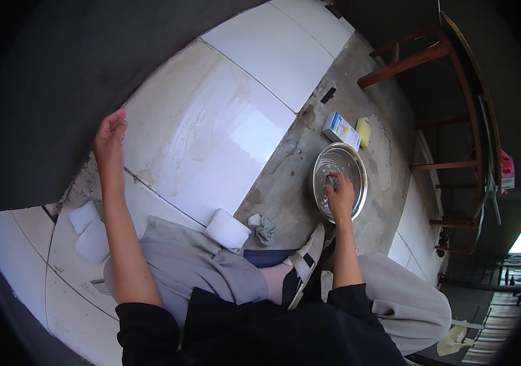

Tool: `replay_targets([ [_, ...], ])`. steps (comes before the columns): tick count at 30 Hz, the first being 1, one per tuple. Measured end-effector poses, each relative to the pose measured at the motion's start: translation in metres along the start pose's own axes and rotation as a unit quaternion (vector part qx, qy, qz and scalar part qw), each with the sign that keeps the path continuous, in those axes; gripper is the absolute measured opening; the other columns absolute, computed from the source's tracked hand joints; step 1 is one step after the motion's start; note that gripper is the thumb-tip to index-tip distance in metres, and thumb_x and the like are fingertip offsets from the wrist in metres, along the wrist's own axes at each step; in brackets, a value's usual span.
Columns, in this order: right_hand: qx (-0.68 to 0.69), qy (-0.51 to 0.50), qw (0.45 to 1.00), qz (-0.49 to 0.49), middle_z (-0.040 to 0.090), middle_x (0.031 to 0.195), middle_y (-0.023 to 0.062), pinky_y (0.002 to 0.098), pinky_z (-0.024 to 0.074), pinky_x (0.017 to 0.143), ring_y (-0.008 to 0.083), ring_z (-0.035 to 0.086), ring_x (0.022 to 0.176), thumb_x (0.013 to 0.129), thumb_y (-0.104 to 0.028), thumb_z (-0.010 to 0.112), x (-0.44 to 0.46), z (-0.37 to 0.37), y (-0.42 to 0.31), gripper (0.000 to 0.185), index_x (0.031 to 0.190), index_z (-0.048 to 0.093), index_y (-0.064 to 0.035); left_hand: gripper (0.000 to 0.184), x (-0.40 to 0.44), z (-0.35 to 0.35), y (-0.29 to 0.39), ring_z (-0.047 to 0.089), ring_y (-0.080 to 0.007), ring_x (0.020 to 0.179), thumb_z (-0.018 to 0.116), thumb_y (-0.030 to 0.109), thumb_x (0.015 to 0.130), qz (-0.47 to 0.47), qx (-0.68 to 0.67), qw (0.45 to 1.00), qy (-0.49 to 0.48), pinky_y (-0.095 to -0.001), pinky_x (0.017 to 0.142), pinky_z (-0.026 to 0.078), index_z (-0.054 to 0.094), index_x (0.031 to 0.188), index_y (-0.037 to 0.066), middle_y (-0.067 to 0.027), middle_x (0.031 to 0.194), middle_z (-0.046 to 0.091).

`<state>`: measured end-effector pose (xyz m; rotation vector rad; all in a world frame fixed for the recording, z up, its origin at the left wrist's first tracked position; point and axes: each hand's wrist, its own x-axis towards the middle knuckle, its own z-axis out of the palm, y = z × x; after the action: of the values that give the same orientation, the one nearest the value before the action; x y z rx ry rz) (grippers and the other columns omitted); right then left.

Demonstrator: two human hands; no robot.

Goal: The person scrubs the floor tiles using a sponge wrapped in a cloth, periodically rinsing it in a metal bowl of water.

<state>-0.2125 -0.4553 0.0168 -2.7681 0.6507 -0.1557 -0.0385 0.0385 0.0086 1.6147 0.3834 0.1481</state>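
Note:
My right hand (341,200) reaches into a shiny metal basin (364,183) on the concrete. Its fingers close around a small dark grey wad (332,181), perhaps a rag or a scouring pad. Some water shows in the bottom of the basin. Far to the left, my left hand (111,131) is held by the dark wall (77,116), at the edge of the white tiles. Its fingers are loosely bent, with nothing seen in them. Cloudy wet streaks mark the large tile (205,116) between my hands.
Beyond the basin lie a white-and-blue box (341,130) and a yellow sponge (363,132). A white block (227,229) and a crumpled grey cloth (265,232) lie by my foot. White pieces (91,239) sit beside my left arm. A wooden table frame (449,165) stands right.

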Motion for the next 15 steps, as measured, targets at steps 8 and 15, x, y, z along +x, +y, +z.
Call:
replay_targets([
  [8,0.267,-0.064,0.951,0.141,0.063,0.106,0.0062,0.0288,0.052,0.077,0.0139,0.062,0.085,0.08,-0.004,0.069,0.019,-0.018,0.021,0.042,0.121,0.066,-0.0115,0.027,0.001,0.002,0.001,0.056,-0.0113,0.112,0.059,0.012,0.095,-0.003,-0.002,1.0,-0.002,-0.0283,0.096,0.039,0.065,0.12,0.005,-0.0034,0.123,0.065],
  [15,-0.017,-0.013,1.0,-0.007,0.062,0.105,0.0175,0.0452,0.048,0.091,0.0414,0.061,0.103,0.075,-0.012,0.079,0.005,0.005,0.009,0.038,0.111,0.064,-0.0102,0.028,0.003,0.0,-0.005,0.055,-0.0099,0.114,0.059,0.019,0.096,0.001,-0.008,1.0,-0.017,-0.0288,0.101,0.037,0.066,0.122,0.01,0.0004,0.121,0.065],
])
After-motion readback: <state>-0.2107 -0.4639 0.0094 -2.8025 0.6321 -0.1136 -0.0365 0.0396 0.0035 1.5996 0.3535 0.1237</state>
